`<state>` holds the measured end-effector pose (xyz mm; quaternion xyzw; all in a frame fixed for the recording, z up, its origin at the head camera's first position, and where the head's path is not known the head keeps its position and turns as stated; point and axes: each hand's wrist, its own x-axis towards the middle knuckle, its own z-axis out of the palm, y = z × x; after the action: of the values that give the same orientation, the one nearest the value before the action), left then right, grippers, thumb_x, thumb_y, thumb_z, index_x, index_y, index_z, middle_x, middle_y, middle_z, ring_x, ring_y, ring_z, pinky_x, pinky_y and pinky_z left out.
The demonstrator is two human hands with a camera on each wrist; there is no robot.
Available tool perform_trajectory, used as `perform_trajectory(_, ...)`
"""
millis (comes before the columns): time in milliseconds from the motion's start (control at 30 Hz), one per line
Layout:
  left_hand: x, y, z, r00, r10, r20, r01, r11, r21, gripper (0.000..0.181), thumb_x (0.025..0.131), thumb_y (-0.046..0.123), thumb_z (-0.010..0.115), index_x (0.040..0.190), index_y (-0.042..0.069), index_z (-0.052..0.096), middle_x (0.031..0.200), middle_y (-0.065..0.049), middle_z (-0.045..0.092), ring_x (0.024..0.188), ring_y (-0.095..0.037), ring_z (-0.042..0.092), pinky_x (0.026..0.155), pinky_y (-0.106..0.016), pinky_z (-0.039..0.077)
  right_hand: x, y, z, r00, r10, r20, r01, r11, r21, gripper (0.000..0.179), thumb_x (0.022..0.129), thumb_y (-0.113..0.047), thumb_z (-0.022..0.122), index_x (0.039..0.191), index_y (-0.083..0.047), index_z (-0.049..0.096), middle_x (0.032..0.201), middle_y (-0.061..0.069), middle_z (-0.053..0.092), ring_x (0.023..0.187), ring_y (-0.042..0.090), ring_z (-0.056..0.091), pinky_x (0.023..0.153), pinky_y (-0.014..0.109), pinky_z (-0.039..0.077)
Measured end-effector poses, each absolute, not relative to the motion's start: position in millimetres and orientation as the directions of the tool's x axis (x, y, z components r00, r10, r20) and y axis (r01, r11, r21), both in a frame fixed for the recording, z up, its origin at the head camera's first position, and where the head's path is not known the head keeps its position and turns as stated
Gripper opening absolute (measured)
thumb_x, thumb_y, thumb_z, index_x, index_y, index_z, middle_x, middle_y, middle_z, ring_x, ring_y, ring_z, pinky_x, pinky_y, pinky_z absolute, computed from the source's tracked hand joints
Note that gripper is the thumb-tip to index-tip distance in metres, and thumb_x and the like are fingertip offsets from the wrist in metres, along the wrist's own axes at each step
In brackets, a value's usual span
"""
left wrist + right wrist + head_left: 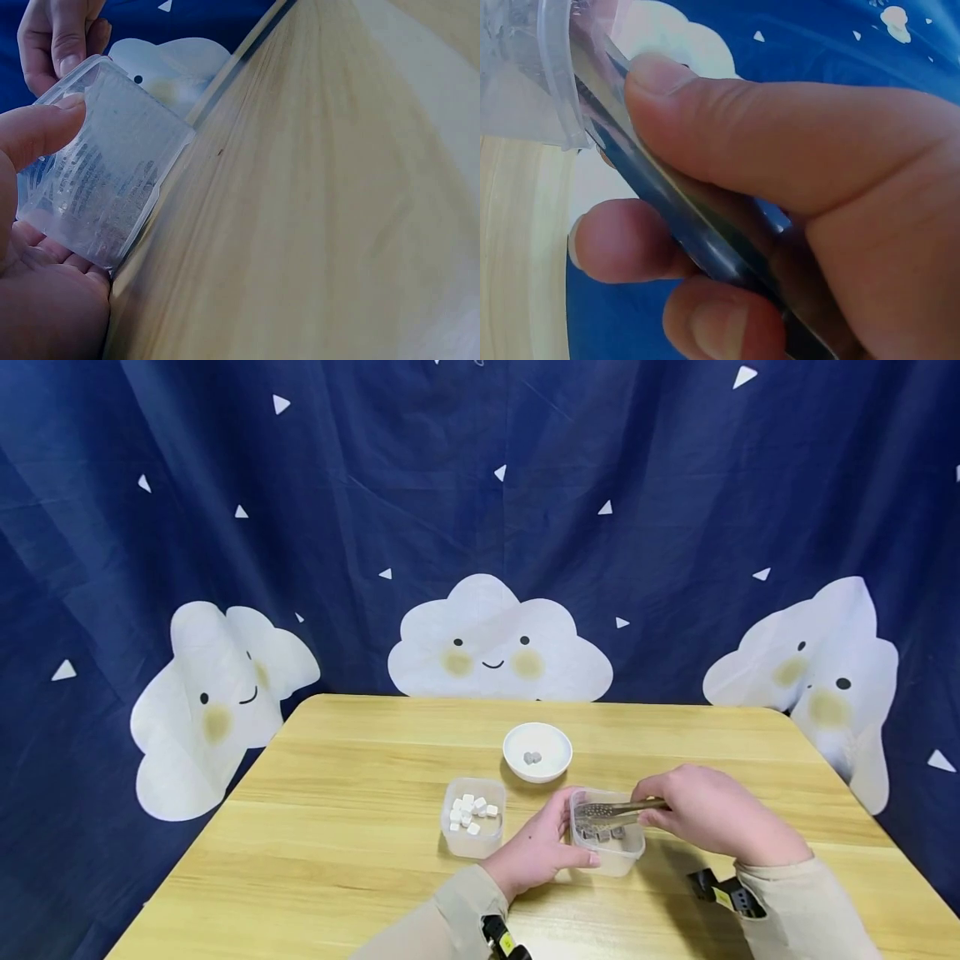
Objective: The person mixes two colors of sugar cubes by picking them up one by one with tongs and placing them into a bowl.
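Note:
My right hand [701, 814] grips metal tongs [611, 812], whose perforated ends reach down into a clear plastic container [617, 862] holding several dark grey cubes [603, 836]. Whether the tongs pinch a cube cannot be made out. The left hand [538, 847] holds that same container by its left side, thumb along the near wall and fingers behind. In the left wrist view the thumb [45, 127] lies on the container wall [112, 165]. The right wrist view shows the thumb [705, 120] pressing the tongs' handle [705, 232] against curled fingers.
To the left stands a second clear container [472, 845] with several white cubes [468, 811]. Behind both containers sits a white bowl [551, 749] with a few grey pieces [532, 757] in it. All rest on a wooden table [337, 810] before a dark blue curtain [480, 468].

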<state>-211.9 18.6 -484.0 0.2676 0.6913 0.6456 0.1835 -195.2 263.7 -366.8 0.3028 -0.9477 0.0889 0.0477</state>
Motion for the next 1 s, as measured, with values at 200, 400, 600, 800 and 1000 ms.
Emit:
perform_trajectory(200, -211, 18, -484, -0.793, 0.605, 0.074, 0.121, 0.037, 0.992, 0.082, 0.081, 0.007, 0.081, 0.147, 0.03, 0.038, 0.144, 0.01, 0.052, 0.136, -0.007, 0.044, 0.117, -0.03, 0.027, -193, 262, -368, -0.831, -0.539, 0.142, -0.555, 0.822, -0.128, 0.016, 0.082, -0.027, 0.084, 0.094, -0.031, 0.074, 0.082, -0.02, 0.066, 0.066, 0.001, 0.056, 0.057, 0.034, 0.049)
perform_trajectory(400, -211, 18, -485, -0.791, 0.607, 0.073, 0.124, 0.043, 0.991, 0.084, 0.08, 0.008, 0.082, 0.148, 0.03, 0.037, 0.146, 0.009, 0.05, 0.136, -0.007, 0.044, 0.117, -0.029, 0.029, -192, 259, -370, -0.819, -0.548, 0.169, -0.567, 0.818, -0.098, 0.017, 0.08, -0.025, 0.085, 0.093, -0.032, 0.074, 0.081, -0.02, 0.066, 0.067, 0.001, 0.058, 0.057, 0.034, 0.05)
perform_trajectory(600, -211, 18, -485, -0.793, 0.605, 0.075, 0.121, 0.036, 0.992, 0.086, 0.079, 0.005, 0.081, 0.149, 0.029, 0.037, 0.149, 0.003, 0.049, 0.137, -0.008, 0.043, 0.116, -0.027, 0.03, -190, 256, -368, -0.81, -0.562, 0.17, -0.58, 0.809, -0.089, 0.017, 0.08, -0.024, 0.085, 0.089, -0.033, 0.073, 0.078, -0.021, 0.064, 0.064, 0.001, 0.056, 0.056, 0.034, 0.049)
perform_trajectory(800, -211, 18, -485, -0.789, 0.61, 0.077, 0.117, 0.026, 0.993, 0.087, 0.079, 0.004, 0.081, 0.15, 0.027, 0.036, 0.149, 0.001, 0.05, 0.137, -0.01, 0.044, 0.115, -0.027, 0.031, -188, 253, -366, -0.827, -0.538, 0.163, -0.554, 0.829, -0.079, 0.018, 0.078, -0.024, 0.085, 0.088, -0.031, 0.072, 0.075, -0.019, 0.063, 0.061, 0.002, 0.053, 0.053, 0.034, 0.046)
perform_trajectory(1000, -212, 18, -485, -0.792, 0.607, 0.065, 0.1, 0.024, 0.995, 0.087, 0.079, 0.004, 0.08, 0.15, 0.027, 0.037, 0.15, 0.001, 0.048, 0.137, -0.009, 0.044, 0.115, -0.026, 0.031, -187, 250, -366, -0.832, -0.526, 0.176, -0.544, 0.837, -0.068, 0.02, 0.079, -0.021, 0.084, 0.083, -0.034, 0.069, 0.072, -0.021, 0.06, 0.057, 0.001, 0.048, 0.05, 0.032, 0.041)
